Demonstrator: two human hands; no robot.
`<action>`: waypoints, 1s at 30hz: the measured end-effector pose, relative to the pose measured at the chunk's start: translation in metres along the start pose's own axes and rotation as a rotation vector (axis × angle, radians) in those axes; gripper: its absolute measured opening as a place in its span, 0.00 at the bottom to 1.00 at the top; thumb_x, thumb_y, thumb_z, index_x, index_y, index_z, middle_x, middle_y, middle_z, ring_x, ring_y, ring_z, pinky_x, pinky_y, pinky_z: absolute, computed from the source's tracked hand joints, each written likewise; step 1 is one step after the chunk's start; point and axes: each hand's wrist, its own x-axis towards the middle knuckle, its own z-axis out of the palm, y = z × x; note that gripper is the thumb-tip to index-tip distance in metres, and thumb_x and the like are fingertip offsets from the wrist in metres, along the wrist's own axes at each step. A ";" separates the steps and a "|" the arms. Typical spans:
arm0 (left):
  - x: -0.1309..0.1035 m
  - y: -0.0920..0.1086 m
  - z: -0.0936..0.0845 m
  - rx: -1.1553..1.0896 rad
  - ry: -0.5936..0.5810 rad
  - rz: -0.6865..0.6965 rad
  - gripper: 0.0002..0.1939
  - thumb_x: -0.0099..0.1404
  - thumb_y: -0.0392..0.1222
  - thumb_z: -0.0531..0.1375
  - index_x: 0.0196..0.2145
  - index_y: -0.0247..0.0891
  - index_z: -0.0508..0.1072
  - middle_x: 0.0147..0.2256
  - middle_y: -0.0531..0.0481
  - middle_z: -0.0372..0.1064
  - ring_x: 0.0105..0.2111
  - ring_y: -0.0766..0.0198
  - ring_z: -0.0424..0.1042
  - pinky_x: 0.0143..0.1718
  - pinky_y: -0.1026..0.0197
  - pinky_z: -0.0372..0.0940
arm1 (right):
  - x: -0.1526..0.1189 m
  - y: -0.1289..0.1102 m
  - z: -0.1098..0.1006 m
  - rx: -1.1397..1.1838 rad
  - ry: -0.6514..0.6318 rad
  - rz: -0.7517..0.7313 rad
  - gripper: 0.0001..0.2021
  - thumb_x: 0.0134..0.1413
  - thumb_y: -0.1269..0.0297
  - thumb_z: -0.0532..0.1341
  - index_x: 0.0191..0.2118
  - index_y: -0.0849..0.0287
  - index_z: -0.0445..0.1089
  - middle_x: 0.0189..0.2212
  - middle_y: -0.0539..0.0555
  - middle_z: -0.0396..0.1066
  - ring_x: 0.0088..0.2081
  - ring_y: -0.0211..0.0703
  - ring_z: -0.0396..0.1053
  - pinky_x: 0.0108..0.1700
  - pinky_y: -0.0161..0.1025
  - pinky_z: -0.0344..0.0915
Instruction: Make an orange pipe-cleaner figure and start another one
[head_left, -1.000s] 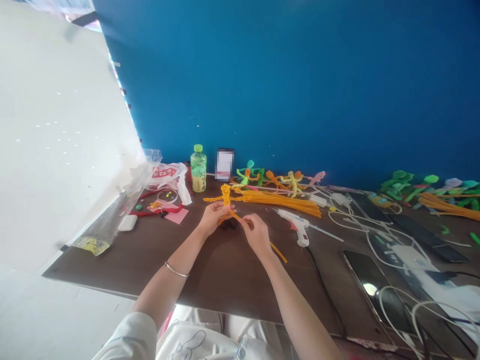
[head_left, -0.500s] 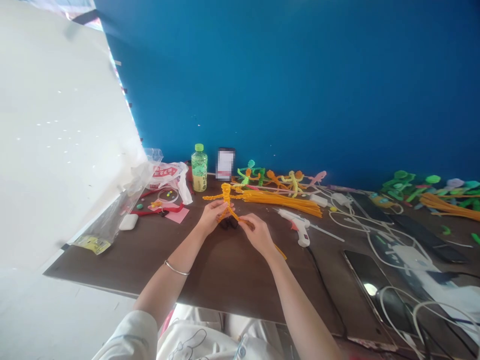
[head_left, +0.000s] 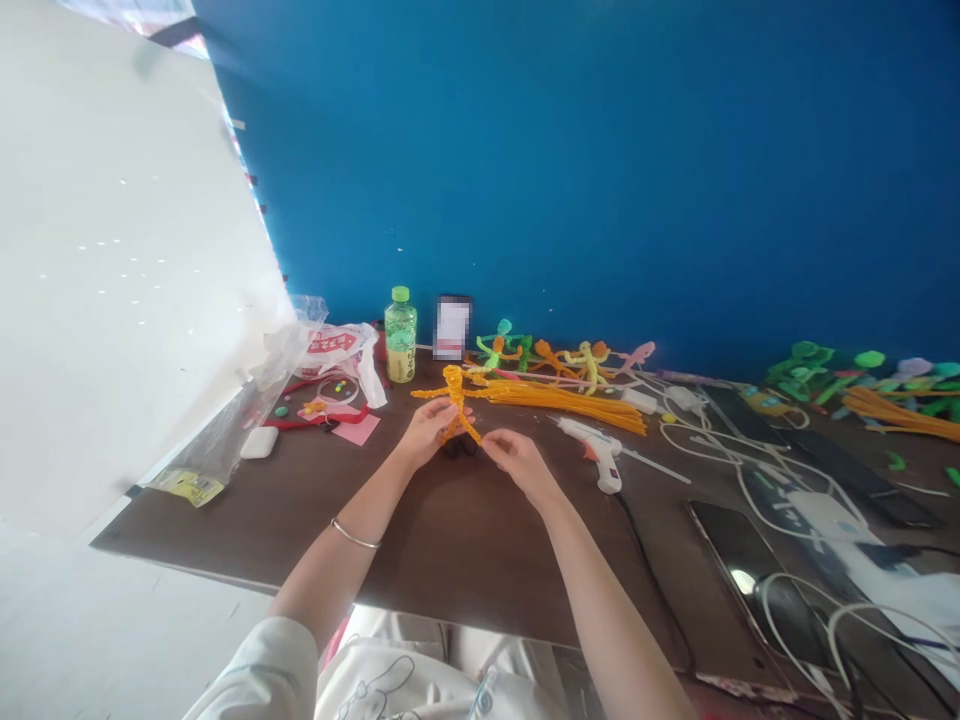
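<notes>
While a flat, deep blue wall rises behind everything, a dark brown wooden table spreads beneath the work. On it, at right, a black glossy phone lies flat, partly crossed by looping white cables. At left sprawls a crumpled clear plastic bag with a yellow label. A long bundle of fuzzy orange stems lies behind the right hand, with a white pistol-shaped glue gun nearer the hand. A green-capped clear bottle stands upright near the wall.

Between the hands, held above the table, is a fuzzy orange stick-limbed figure. The left hand has its fingers closed around the lower body, partly hiding it; the right thumb and fingertips pinch together at one leg's end. Small dark objects sit just beyond the legs, partly blocked by them.

Compared with the earlier frame, the loose orange end that showed past the right wrist is out of sight.
</notes>
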 end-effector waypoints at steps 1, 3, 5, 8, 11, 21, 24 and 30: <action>0.000 0.000 0.000 -0.004 -0.005 0.000 0.16 0.48 0.41 0.65 0.33 0.35 0.67 0.32 0.46 0.73 0.34 0.59 0.73 0.39 0.57 0.65 | 0.000 0.001 0.000 0.087 -0.004 0.047 0.12 0.41 0.55 0.62 0.27 0.60 0.68 0.20 0.48 0.64 0.22 0.33 0.57 0.24 0.33 0.51; 0.000 0.000 0.000 -0.007 -0.012 0.003 0.15 0.48 0.41 0.65 0.33 0.35 0.68 0.33 0.46 0.73 0.35 0.59 0.73 0.40 0.56 0.65 | 0.001 0.003 0.001 0.275 -0.007 0.110 0.13 0.38 0.56 0.64 0.26 0.61 0.67 0.19 0.47 0.63 0.19 0.30 0.53 0.21 0.32 0.45; 0.000 0.000 0.000 -0.005 -0.015 0.001 0.14 0.49 0.42 0.65 0.33 0.34 0.68 0.32 0.46 0.73 0.35 0.59 0.73 0.41 0.56 0.64 | 0.002 0.005 0.002 0.420 -0.007 0.127 0.13 0.35 0.58 0.66 0.25 0.61 0.67 0.21 0.48 0.64 0.18 0.27 0.50 0.20 0.32 0.41; 0.001 -0.001 -0.001 -0.013 0.001 -0.006 0.14 0.49 0.41 0.65 0.33 0.35 0.67 0.32 0.46 0.73 0.35 0.59 0.73 0.41 0.57 0.65 | 0.004 0.007 0.003 0.534 0.001 0.146 0.12 0.33 0.60 0.68 0.24 0.61 0.67 0.23 0.49 0.65 0.18 0.26 0.49 0.19 0.32 0.39; 0.000 0.000 -0.001 -0.021 0.008 -0.020 0.14 0.48 0.40 0.65 0.32 0.35 0.66 0.32 0.46 0.73 0.35 0.60 0.73 0.39 0.58 0.66 | 0.004 0.007 0.002 0.602 0.011 0.166 0.13 0.32 0.61 0.68 0.25 0.60 0.67 0.23 0.48 0.66 0.17 0.26 0.50 0.19 0.32 0.39; -0.001 0.003 0.000 0.005 0.041 -0.062 0.14 0.46 0.40 0.66 0.28 0.35 0.66 0.30 0.46 0.73 0.31 0.62 0.73 0.32 0.61 0.67 | 0.003 0.005 -0.002 0.525 -0.039 0.230 0.16 0.33 0.59 0.67 0.31 0.58 0.67 0.27 0.51 0.69 0.17 0.26 0.48 0.19 0.32 0.41; -0.001 0.002 0.000 0.037 0.048 -0.066 0.14 0.45 0.41 0.66 0.27 0.35 0.66 0.29 0.47 0.73 0.28 0.64 0.72 0.27 0.65 0.64 | 0.004 0.008 -0.002 0.497 -0.033 0.223 0.17 0.33 0.59 0.66 0.34 0.58 0.67 0.25 0.50 0.68 0.16 0.27 0.48 0.19 0.32 0.41; -0.001 0.003 0.000 0.074 0.025 -0.084 0.13 0.45 0.41 0.66 0.25 0.35 0.66 0.28 0.47 0.72 0.25 0.69 0.69 0.17 0.71 0.52 | 0.004 0.009 -0.003 0.520 0.001 0.222 0.17 0.34 0.63 0.65 0.36 0.58 0.66 0.20 0.46 0.65 0.15 0.26 0.48 0.19 0.32 0.40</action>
